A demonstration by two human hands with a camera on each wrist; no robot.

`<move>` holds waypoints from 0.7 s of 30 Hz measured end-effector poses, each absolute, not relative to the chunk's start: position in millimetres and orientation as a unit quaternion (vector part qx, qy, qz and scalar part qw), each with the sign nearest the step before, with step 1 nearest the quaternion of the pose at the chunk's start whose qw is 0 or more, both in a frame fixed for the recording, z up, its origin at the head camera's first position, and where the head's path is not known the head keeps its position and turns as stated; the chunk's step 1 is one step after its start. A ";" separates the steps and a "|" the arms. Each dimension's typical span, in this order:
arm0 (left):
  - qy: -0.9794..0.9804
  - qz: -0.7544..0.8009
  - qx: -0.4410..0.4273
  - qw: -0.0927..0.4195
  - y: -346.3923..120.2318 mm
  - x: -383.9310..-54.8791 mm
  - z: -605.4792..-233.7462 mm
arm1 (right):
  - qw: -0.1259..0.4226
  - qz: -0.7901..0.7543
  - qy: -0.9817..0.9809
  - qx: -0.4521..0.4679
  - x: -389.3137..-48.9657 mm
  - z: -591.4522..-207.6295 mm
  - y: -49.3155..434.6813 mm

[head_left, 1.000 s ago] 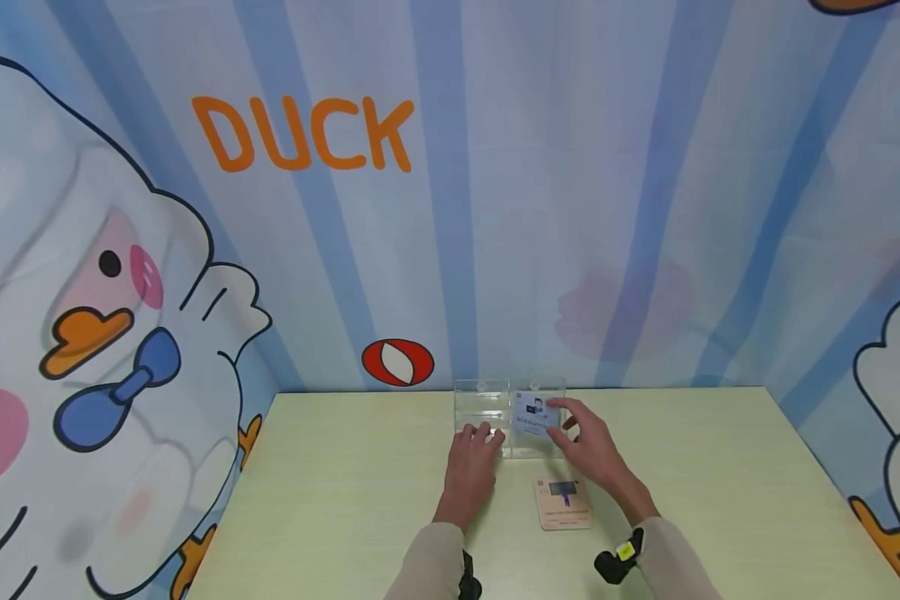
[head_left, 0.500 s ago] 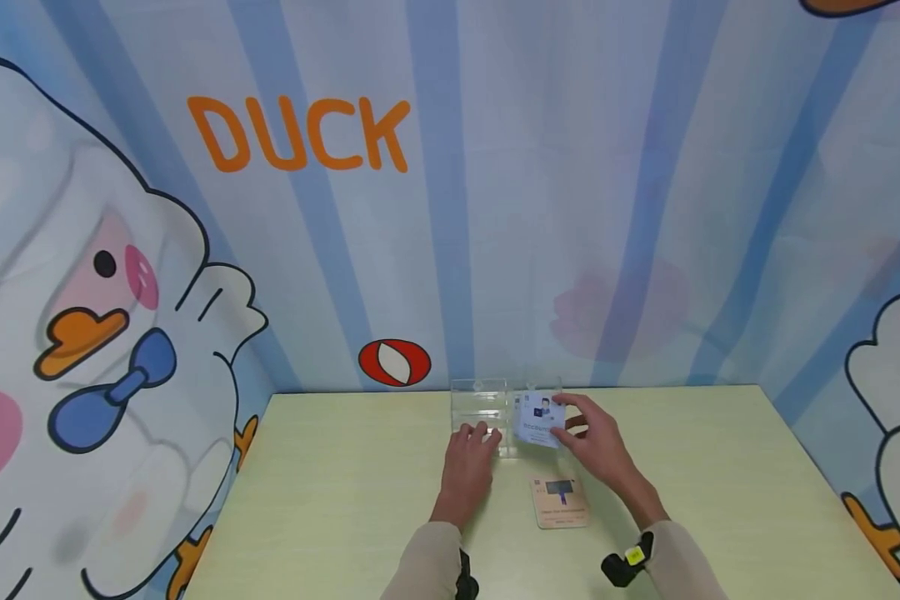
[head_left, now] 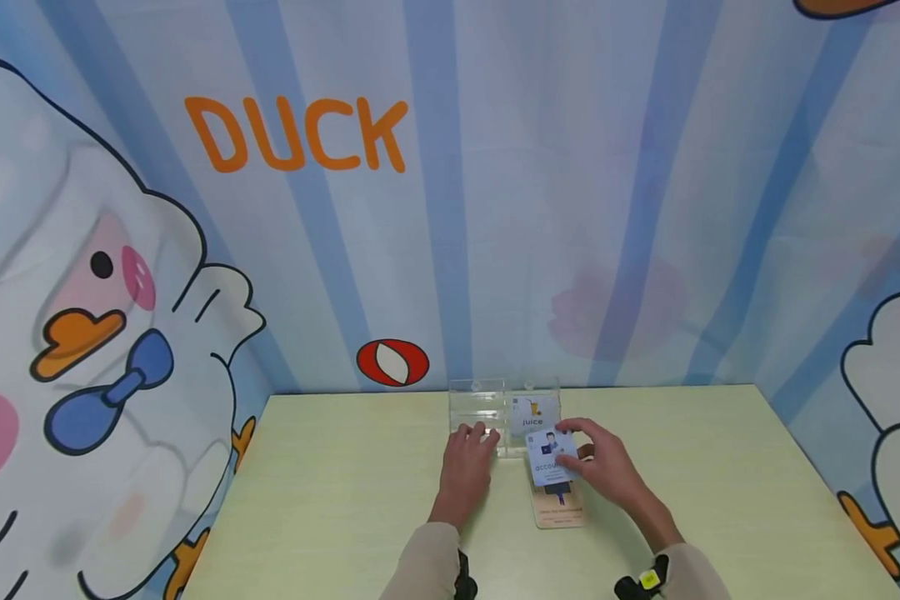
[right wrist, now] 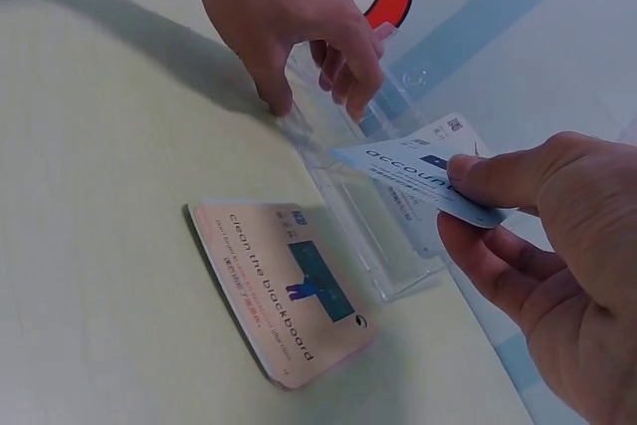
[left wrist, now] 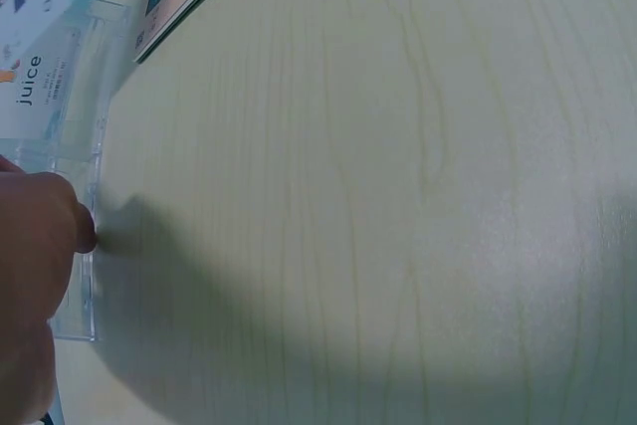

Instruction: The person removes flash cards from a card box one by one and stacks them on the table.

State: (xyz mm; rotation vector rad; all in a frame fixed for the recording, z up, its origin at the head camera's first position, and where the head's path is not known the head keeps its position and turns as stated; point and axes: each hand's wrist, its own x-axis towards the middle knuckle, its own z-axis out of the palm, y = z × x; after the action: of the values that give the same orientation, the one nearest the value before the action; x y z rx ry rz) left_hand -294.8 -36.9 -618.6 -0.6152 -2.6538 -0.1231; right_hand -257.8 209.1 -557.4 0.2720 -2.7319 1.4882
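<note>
My right hand [head_left: 607, 467] pinches a pale blue word card [head_left: 546, 468], printed "account...", between thumb and fingers. That card is tilted in the air, overlapping the front edge of a clear two-compartment card holder [head_left: 477, 402] and the far part of a pink card stack [head_left: 558, 510] in the head view. Inside the right compartment a "juice" card [head_left: 532, 410] shows. My left hand [head_left: 468, 467] grips the holder's front edge at the left compartment, thumb outside and fingers inside. In the right wrist view the stack's top card [right wrist: 274, 281] reads "clean the blackboard".
A pale wood-grain table [head_left: 345, 483] carries the holder near its back edge. Behind it hangs a blue striped curtain [head_left: 510, 208] with cartoon ducks. The pink stack lies on the table in front of the holder.
My right hand has drawn the pale blue card out of the right compartment, toward me and over the pink stack. The "juice" card is now uncovered. My left hand stays on the holder.
</note>
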 end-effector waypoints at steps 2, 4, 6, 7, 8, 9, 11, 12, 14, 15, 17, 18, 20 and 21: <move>-0.952 -0.045 -0.221 0.208 -37.0 -294.3 -618.3 | -0.002 0.477 -0.875 0.078 -255.2 -562.0 210.6; -0.952 -0.046 -0.221 0.208 -37.0 -294.3 -618.2 | -0.013 0.482 -0.873 0.071 -253.1 -566.5 211.6; -0.953 -0.045 -0.219 0.202 -36.9 -294.7 -618.0 | -0.022 0.486 -0.871 0.065 -251.0 -570.7 212.2; -0.954 -0.046 -0.219 0.201 -36.8 -294.8 -618.0 | -0.026 0.485 -0.872 0.063 -250.1 -573.0 212.5; -0.954 -0.046 -0.218 0.199 -36.7 -295.1 -618.2 | -0.029 0.486 -0.871 0.060 -249.0 -574.9 212.5; -0.955 -0.047 -0.218 0.198 -36.5 -295.2 -618.0 | -0.031 0.487 -0.871 0.057 -248.3 -577.0 212.4; -0.955 -0.047 -0.217 0.196 -36.1 -295.3 -617.9 | -0.032 0.483 -0.873 0.057 -246.3 -581.0 212.8; -0.955 -0.048 -0.217 0.197 -36.0 -295.2 -617.7 | -0.032 0.482 -0.874 0.056 -245.3 -582.6 212.9; -0.955 -0.048 -0.217 0.197 -35.9 -294.9 -617.5 | -0.029 0.483 -0.873 0.055 -243.5 -585.3 213.1; -0.955 -0.048 -0.217 0.197 -35.9 -294.8 -617.5 | -0.029 0.484 -0.873 0.056 -243.0 -586.8 213.5; -0.955 -0.048 -0.216 0.196 -35.8 -294.5 -617.4 | -0.032 0.487 -0.871 0.056 -241.9 -589.3 214.3; -0.956 -0.048 -0.215 0.195 -35.7 -294.4 -617.2 | -0.033 0.490 -0.869 0.052 -241.5 -590.5 214.5; -0.956 -0.047 -0.214 0.194 -35.5 -294.2 -617.0 | -0.038 0.495 -0.867 0.048 -240.8 -592.5 214.4; -0.956 -0.046 -0.213 0.194 -35.4 -294.1 -617.0 | -0.041 0.499 -0.865 0.047 -240.3 -593.3 214.5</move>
State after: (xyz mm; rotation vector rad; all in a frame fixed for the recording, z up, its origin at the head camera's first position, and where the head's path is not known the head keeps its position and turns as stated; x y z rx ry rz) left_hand -294.1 -35.4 -617.0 -0.5980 -2.6815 -0.1288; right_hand -240.3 214.5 -593.3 0.1521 -2.7895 1.6084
